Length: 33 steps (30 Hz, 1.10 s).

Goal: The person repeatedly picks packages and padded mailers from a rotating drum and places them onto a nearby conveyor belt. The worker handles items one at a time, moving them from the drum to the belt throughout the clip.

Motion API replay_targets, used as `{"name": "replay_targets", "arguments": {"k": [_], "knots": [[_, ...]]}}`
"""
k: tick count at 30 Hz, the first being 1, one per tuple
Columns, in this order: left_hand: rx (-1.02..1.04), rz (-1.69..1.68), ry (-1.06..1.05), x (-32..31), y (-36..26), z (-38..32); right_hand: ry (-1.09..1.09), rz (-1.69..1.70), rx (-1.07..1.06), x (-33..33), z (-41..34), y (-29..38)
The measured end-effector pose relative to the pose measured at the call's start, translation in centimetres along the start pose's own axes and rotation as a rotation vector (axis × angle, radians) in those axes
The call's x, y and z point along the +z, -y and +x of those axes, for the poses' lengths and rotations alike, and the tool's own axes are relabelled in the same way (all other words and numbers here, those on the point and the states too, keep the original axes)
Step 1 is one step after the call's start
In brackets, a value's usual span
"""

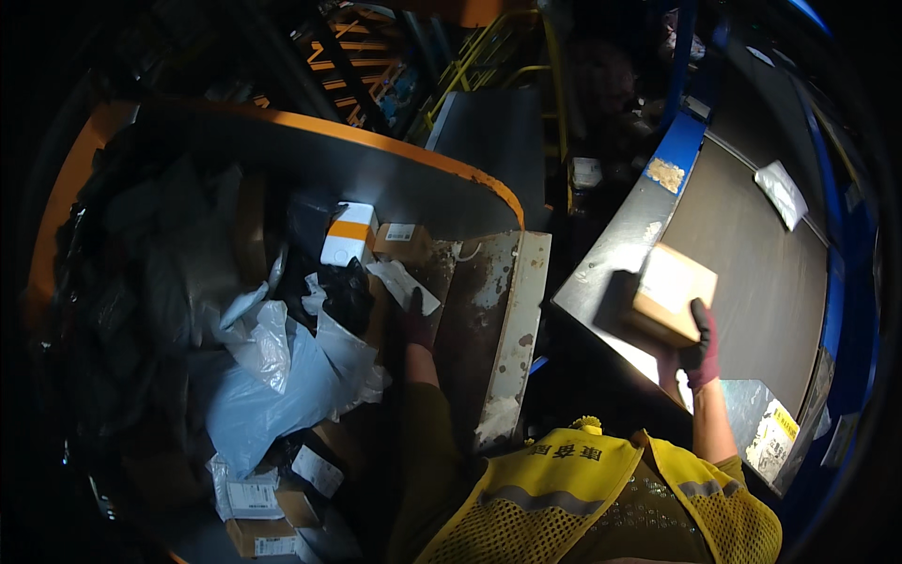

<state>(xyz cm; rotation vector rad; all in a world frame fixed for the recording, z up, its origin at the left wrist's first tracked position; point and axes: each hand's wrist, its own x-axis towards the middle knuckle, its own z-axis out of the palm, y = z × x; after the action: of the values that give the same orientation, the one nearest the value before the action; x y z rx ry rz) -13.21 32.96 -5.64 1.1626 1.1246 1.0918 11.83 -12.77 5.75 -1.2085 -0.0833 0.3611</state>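
Note:
My right hand, in a maroon and black work glove, grips the near right side of a cardboard box with a bright white label. The box is above the metal edge of a conveyor belt. On the other side my left hand, gloved and in shadow, reaches into a large orange-rimmed bin. Its fingers are at a pale flat packet; whether they grip it is hard to see. Beyond this packet lie a white box with an orange band and a small brown carton.
Poly mailers and labelled cartons fill the bin, whose orange rim curves around the far side. A worn metal lip faces the belt. A white packet lies on the belt. Yellow railings stand behind.

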Motion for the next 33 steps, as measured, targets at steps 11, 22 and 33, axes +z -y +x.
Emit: {"name": "replay_targets", "arguments": {"k": [11, 22, 33], "knots": [[-0.049, -0.293, 0.094, 0.2, 1.8, -1.2, -0.553, -0.182, -0.205, -19.0, 7.1, 3.3], [-0.332, -0.262, 0.648, 4.6, -8.4, -18.0, 0.655, 0.134, 0.369, 8.0, -3.6, -1.8], [0.235, 0.691, 0.335, 7.4, -4.7, -4.1, 0.241, 0.061, 0.284, 9.2, -5.4, -5.6]]}}
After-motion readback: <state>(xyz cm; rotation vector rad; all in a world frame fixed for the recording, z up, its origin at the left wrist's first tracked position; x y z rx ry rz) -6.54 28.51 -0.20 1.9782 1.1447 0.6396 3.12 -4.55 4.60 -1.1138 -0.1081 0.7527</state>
